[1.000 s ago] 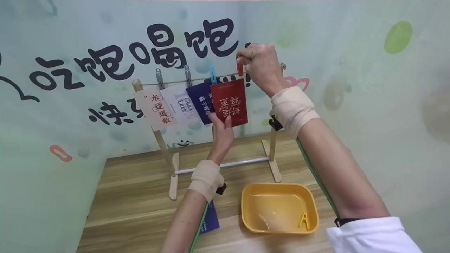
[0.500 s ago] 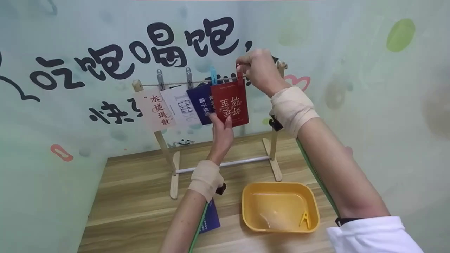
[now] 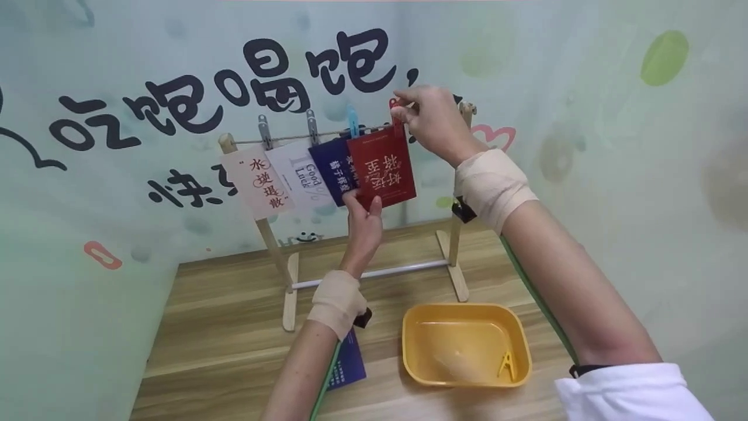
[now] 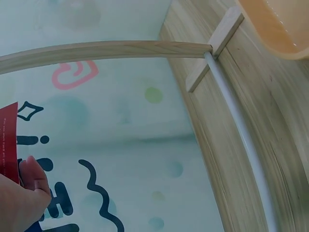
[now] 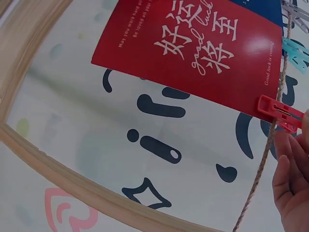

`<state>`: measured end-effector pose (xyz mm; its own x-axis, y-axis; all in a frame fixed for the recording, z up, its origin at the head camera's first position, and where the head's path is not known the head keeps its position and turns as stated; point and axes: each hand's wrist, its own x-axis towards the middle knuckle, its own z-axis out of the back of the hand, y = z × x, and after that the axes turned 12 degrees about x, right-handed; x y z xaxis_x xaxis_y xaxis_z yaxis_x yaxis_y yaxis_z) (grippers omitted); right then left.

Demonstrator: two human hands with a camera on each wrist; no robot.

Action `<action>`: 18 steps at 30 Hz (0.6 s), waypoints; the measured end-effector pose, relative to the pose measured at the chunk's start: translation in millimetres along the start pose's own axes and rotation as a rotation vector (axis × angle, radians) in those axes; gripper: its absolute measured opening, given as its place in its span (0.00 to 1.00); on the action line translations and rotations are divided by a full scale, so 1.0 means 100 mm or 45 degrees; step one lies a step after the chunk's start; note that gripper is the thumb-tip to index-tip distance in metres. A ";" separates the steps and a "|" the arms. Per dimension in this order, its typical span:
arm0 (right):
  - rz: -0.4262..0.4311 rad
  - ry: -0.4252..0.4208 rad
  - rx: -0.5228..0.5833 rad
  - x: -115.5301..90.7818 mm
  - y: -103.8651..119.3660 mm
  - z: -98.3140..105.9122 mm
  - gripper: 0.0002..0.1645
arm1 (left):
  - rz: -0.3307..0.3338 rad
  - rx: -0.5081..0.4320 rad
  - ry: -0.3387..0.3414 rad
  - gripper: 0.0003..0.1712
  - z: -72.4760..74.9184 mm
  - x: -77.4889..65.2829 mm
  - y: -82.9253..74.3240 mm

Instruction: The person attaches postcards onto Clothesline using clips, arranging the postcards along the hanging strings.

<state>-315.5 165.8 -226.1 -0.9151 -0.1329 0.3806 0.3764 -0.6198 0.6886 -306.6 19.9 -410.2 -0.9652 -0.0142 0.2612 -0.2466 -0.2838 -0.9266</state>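
My left hand (image 3: 364,228) holds the lower edge of a red card (image 3: 383,169) with white writing, its thumb on the front. Beside that card's upper right corner, my right hand (image 3: 435,120) has thumb and forefinger at the handles of a red clothespin (image 5: 277,112). In the right wrist view the clothespin bites the card's corner at the twine (image 5: 258,176). A light-blue clothespin (image 3: 353,121) sits at the card's other upper corner. Left of it hang a dark blue card (image 3: 336,172), a white card (image 3: 301,175) and a pale pink card (image 3: 257,181).
Grey clothespins (image 3: 265,131) grip the twine further left, on a wooden stand (image 3: 269,248) with a white crossbar (image 3: 403,270). A yellow tub (image 3: 461,313) holds a yellow clothespin (image 3: 506,366). Another blue card (image 3: 350,362) lies on the table, partly behind my left forearm.
My right hand has brought the red clothespin down onto the red card's corner and the twine; its thumb and forefinger have since parted somewhat. My left hand has shifted slightly left and down.
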 end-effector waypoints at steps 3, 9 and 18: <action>0.069 -0.067 -0.024 -0.07 -0.03 -0.02 0.27 | -0.012 0.016 -0.031 0.15 0.05 -0.03 0.04; 0.191 -0.206 -0.035 -0.28 -0.07 -0.09 0.24 | -0.034 0.088 -0.104 0.15 0.21 -0.08 0.08; 0.235 -0.173 0.049 -0.65 -0.14 -0.19 0.17 | -0.048 0.176 -0.055 0.14 0.42 -0.22 0.10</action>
<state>-263.6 168.5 -271.9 -0.8035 -0.1339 0.5800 0.5429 -0.5645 0.6217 -283.8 -23.3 -414.0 -0.9500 -0.0413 0.3096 -0.2657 -0.4143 -0.8705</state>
